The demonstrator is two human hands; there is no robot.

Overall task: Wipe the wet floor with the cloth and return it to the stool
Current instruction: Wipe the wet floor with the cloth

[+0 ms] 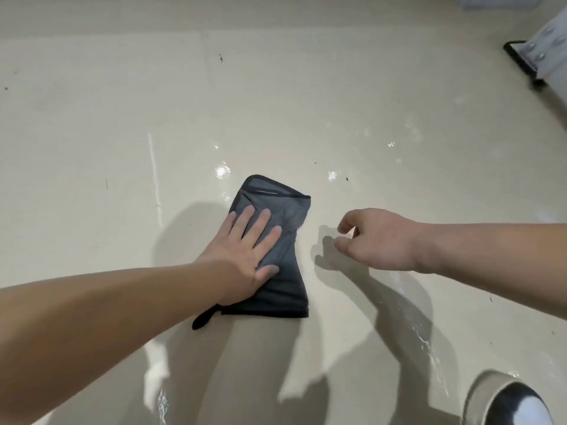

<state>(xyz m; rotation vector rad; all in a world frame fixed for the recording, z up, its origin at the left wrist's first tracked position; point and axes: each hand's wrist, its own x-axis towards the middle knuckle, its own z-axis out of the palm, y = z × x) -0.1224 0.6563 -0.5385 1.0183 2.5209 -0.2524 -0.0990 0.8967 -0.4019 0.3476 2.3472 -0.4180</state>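
Note:
A dark grey folded cloth (pixel 283 283) lies flat on the pale glossy floor (pixel 122 133) in the middle of the view. My left hand (pixel 245 253) presses flat on the cloth's left half, fingers spread. My right hand (pixel 377 237) hovers just right of the cloth, fingers loosely curled and holding nothing. Wet shiny patches (pixel 222 171) glint beyond the cloth, and a wet streak (pixel 420 332) runs under my right forearm. No stool seat is identifiable.
A black metal frame with a pale panel (pixel 534 59) stands at the upper right corner. My shoe (pixel 506 400) shows at the bottom right. A wall base runs along the top.

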